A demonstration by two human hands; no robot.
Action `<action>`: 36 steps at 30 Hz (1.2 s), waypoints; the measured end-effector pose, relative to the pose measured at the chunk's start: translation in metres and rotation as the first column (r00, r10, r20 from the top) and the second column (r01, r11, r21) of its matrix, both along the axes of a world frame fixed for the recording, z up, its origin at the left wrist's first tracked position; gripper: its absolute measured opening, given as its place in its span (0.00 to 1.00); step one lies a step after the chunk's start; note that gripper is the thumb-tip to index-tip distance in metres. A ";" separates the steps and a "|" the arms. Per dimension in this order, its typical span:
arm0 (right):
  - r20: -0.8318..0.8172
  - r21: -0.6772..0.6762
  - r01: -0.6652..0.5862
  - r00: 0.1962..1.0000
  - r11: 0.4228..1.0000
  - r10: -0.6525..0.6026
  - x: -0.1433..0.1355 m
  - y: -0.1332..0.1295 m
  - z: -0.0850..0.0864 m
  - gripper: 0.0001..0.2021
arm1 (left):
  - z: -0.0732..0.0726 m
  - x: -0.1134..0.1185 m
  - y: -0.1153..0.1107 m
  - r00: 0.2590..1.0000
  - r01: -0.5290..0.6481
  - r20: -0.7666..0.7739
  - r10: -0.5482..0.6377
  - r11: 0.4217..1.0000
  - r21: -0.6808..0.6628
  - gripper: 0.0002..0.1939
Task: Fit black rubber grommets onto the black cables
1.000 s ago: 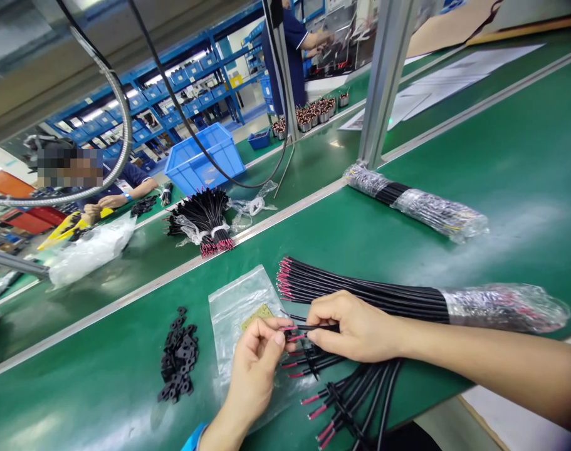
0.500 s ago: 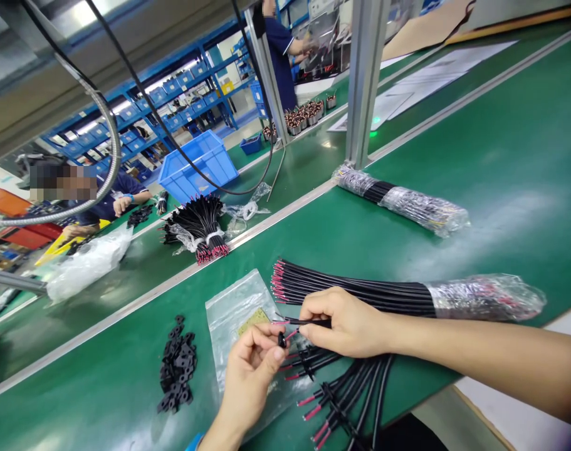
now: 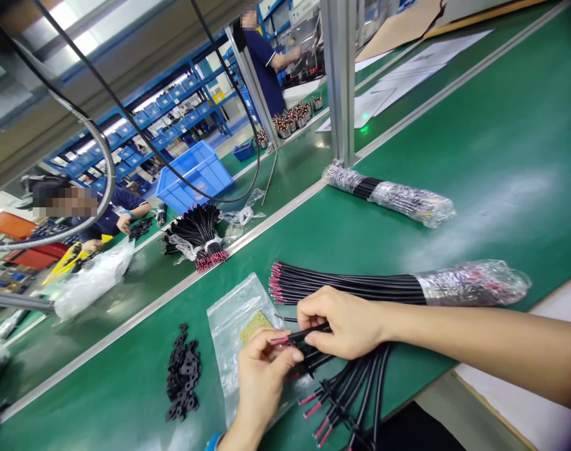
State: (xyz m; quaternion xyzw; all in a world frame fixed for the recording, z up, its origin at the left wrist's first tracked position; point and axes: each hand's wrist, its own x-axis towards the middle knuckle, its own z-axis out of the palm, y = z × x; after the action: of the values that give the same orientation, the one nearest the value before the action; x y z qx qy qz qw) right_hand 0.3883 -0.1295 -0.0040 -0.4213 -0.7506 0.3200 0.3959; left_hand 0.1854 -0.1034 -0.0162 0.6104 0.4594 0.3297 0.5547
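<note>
Near the bench's [image 3: 492, 169] front edge lie clipped cables [image 3: 346, 401]; right hand [image 3: 339, 322] grips another cable [image 3: 296, 336], left hand [image 3: 266, 366] seemingly pinches its tip; bare cables [image 3: 351, 285], loose clips [image 3: 184, 376] remain

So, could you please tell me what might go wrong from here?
The black, red-tipped cable in the right hand might slip or bend, since the left hand crowds its end, making it hard to see. The fanned-out, red-tipped black cables lie near the front edge of the green table, so an arm could knock them. The clear plastic bag beneath the left hand might get dragged along.
</note>
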 end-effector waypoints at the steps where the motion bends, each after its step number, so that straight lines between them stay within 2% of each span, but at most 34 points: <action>1: 0.001 0.000 -0.020 1.000 1.000 0.020 0.002 0.000 0.000 0.01 | 0.000 0.000 0.001 1.000 0.001 -0.031 0.000 1.000 0.025 0.10; 4: 0.004 -0.004 -0.055 0.998 0.998 0.055 0.005 0.001 0.000 0.01 | 0.001 0.002 0.002 0.995 0.026 -0.102 -0.015 0.994 0.106 0.09; 10: 0.017 -0.038 -0.087 0.996 0.995 0.088 0.005 0.001 -0.004 0.01 | 0.003 0.009 -0.003 0.968 0.199 -0.209 -0.138 0.931 0.306 0.04; 15: 0.035 -0.104 -0.085 0.995 0.991 0.089 0.006 0.003 -0.006 0.04 | -0.001 0.013 -0.005 0.964 0.184 -0.246 -0.098 0.916 0.356 0.06; 18: 0.026 -0.157 -0.080 0.996 0.984 0.085 0.005 0.004 -0.004 0.05 | 0.000 0.010 -0.003 0.960 0.198 -0.255 -0.120 0.930 0.310 0.05; 21: 0.009 -0.203 -0.078 0.997 0.976 0.082 0.005 0.003 -0.001 0.04 | 0.003 0.003 -0.002 0.957 0.222 -0.234 -0.171 0.951 0.214 0.15; 23: 0.019 -0.218 -0.081 0.996 0.973 0.088 0.004 0.003 0.000 0.04 | 0.004 -0.001 -0.002 0.966 0.205 -0.192 -0.171 0.963 0.174 0.18; 27: 0.076 -0.200 -0.069 0.993 0.977 0.086 0.003 0.003 -0.002 0.05 | 0.002 -0.001 -0.004 0.978 0.171 -0.144 -0.149 0.973 0.156 0.09; 32: 0.031 -0.241 -0.093 0.994 0.966 0.103 0.005 0.003 -0.004 0.05 | 0.002 0.002 -0.003 0.978 0.158 -0.166 -0.129 0.972 0.175 0.06; 34: 0.011 -0.264 -0.126 0.991 0.956 0.134 0.005 0.003 -0.004 0.06 | 0.005 0.000 -0.005 0.979 0.177 -0.124 -0.161 0.975 0.137 0.08; 36: 0.037 -0.239 -0.100 0.993 0.966 0.112 0.005 0.003 -0.006 0.06 | 0.012 -0.004 -0.008 0.966 0.247 -0.104 -0.237 0.964 0.096 0.08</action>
State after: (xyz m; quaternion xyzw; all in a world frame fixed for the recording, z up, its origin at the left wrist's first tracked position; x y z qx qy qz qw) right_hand 0.3928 -0.1260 -0.0097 -0.4325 -0.7383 0.4171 0.3065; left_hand 0.1810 -0.1112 -0.0043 0.7055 0.3878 0.2554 0.5353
